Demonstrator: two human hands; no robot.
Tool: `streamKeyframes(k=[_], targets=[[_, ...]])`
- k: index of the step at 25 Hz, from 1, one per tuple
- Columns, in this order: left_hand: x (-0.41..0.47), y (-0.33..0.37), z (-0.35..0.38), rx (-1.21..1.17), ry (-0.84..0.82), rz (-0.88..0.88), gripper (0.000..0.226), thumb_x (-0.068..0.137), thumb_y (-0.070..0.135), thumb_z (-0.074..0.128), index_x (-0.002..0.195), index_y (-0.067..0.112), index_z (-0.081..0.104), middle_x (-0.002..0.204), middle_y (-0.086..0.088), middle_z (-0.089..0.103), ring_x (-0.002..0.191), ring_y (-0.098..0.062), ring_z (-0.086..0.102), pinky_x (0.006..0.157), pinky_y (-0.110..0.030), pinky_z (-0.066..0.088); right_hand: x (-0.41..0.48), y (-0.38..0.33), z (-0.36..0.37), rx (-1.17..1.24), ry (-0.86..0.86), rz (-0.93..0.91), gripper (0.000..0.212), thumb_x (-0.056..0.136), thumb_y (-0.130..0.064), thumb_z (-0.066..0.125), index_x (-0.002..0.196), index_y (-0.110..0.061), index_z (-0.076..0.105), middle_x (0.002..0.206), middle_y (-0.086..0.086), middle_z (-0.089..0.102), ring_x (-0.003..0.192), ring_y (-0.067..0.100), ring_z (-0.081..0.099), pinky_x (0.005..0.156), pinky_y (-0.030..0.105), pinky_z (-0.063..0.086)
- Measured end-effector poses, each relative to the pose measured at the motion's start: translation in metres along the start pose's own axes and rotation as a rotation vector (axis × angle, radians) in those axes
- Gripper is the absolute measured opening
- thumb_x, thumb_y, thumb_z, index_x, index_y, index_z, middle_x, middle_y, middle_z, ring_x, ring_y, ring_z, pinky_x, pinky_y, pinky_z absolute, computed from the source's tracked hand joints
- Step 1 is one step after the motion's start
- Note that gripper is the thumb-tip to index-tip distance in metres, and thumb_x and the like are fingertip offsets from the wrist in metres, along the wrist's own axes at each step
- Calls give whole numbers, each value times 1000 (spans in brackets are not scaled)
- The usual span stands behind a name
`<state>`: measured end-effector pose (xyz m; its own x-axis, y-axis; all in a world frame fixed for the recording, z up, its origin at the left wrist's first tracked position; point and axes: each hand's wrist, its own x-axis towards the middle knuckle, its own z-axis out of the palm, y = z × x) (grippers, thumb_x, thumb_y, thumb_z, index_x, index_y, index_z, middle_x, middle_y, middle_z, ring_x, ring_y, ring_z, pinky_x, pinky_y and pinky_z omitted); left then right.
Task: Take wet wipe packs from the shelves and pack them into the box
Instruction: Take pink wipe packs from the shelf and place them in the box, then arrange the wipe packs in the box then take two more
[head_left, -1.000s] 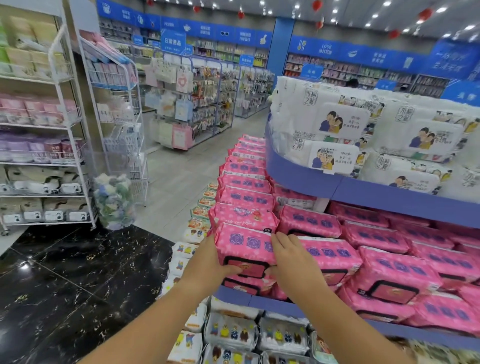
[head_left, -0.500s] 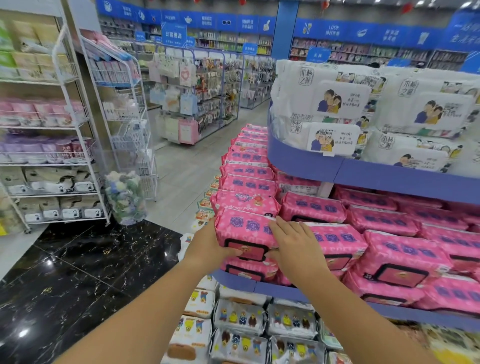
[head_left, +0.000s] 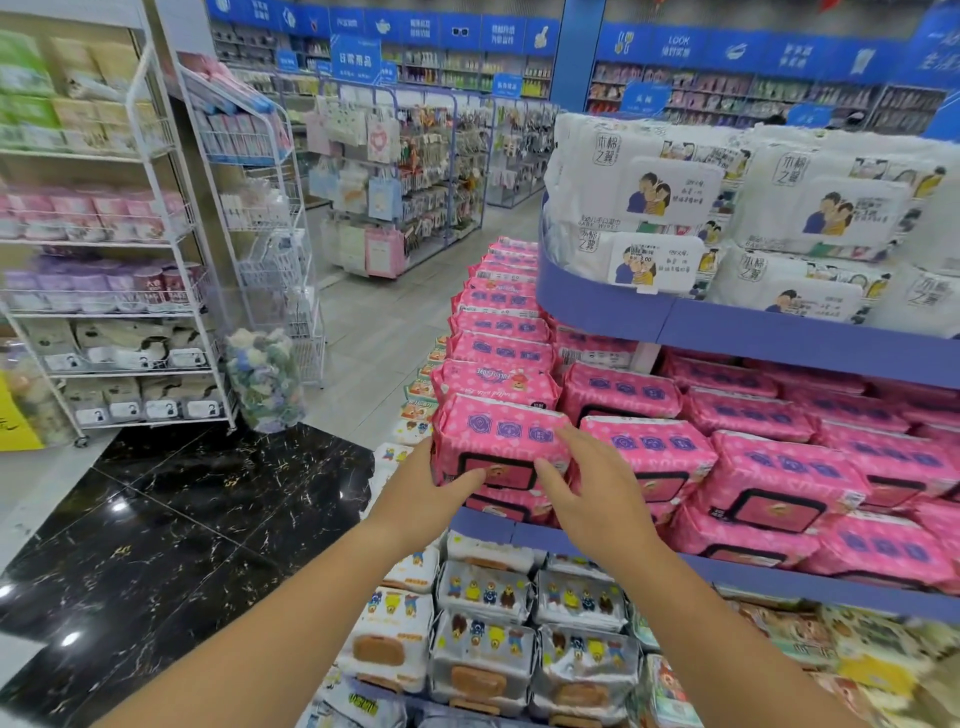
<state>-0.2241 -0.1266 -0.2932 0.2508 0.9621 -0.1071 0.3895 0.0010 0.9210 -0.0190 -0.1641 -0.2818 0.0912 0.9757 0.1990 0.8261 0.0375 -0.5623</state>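
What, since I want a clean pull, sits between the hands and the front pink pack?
Nothing visible: the left hand and right hand both hold the front pink pack at its ends.

Blue middle shelf (head_left: 483, 525), pink wet wipe packs (head_left: 779, 467) stacked in rows on it

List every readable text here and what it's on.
"LOOK": blue overhead banner.
"日常用品": blue hanging sign.
"FULL OF LOVE", upside down: pink dotted wipe pack.
Front pink wipe pack, white cartoon-printed packs: lettering too blurred to read.
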Motion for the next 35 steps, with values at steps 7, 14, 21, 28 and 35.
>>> streamKeyframes(k=[7,14,21,28,35], targets=[[-42,-53,12,-137,-44,-122,78,91,72,48,158,37,27,164,14,25,151,-15,27,122,-45,26,-74,7,20,326,5,243,57,103,-53,35,154,-26,38,157,-9,38,145,14,35,118,36,31],[-132,-98,38,-137,-60,-223,65,99,57,47,157,33,30,162,14,29,149,-10,29,117,-33,28,-160,41,58,444,-129,395,55,104,-52,35,153,-30,36,156,-10,39,143,15,39,115,36,35],[-204,-206,96,-31,-102,-450,58,105,47,42,158,24,33,158,12,36,140,-3,33,105,-19,22,-271,96,158,442,-327,579,59,103,-53,35,155,-26,33,161,-5,35,146,16,35,120,35,29],[-241,-405,162,63,-267,-741,59,102,54,44,154,26,39,153,12,44,135,-6,41,105,-21,28,-388,184,307,409,-532,829,51,105,-45,36,152,-26,39,143,-17,47,128,1,42,106,19,30],[-236,-601,214,212,-401,-913,60,100,62,41,154,36,35,154,8,44,141,-17,41,102,-28,31,-445,282,473,291,-733,892,69,96,-68,30,155,-34,32,155,-12,41,143,11,38,118,36,32]])
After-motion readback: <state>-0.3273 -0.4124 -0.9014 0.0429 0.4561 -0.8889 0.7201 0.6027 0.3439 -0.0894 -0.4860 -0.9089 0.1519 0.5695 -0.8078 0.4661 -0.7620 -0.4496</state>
